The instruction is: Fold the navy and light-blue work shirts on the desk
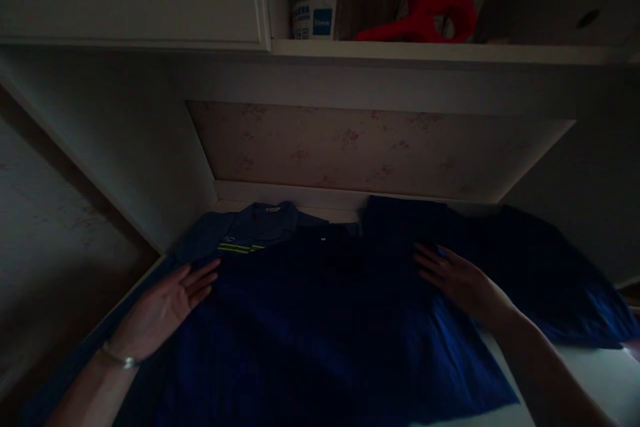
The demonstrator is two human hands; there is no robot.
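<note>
A dark blue shirt (310, 320) lies spread over a white surface, its neckline with a small label toward the wall. My left hand (163, 310), wearing a bracelet at the wrist, is at the shirt's left shoulder with fingers stretched out. On the right shoulder side, my right hand (453, 273) rests on the fabric, fingers extended and slightly apart. Neither hand grips anything that I can see. Behind the neckline lies a greyer blue work shirt (273, 223) with a collar and yellow-green stripes, partly covered by the dark one.
More dark blue fabric (540, 267) lies at the right. Above, a shelf (450, 51) juts out, holding a red plastic clamp (425, 17) and a labelled clear jar (320, 17). A white cabinet front (130, 7) is at upper left. Floral wallpaper (350, 143) covers the back wall. Light is dim.
</note>
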